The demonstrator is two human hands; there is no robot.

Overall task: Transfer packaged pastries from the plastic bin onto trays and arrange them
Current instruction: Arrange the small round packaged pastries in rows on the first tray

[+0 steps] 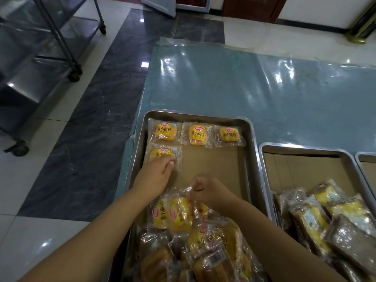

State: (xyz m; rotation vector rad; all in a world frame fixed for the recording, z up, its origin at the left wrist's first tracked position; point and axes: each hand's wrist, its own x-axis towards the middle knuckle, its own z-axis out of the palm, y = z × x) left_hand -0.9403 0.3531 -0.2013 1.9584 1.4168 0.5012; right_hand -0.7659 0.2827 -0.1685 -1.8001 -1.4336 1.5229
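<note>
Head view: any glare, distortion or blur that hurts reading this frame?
Head view: ceiling-light glare streaks the plastic table cover and floor tiles; wide-angle lens bows the tray edges; placed pastry packets stay legible; the wrapper pile near the bottom is soft and reflective.

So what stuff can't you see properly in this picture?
- Fourth laid-out bread pack: the left hand covers its lower part.
- Heap of packs on the left tray: the bottom edge cuts it off.
- Third tray: the right edge cuts it off.
- Right hand: pinches a clear wrapper; which pack is unclear.
</note>
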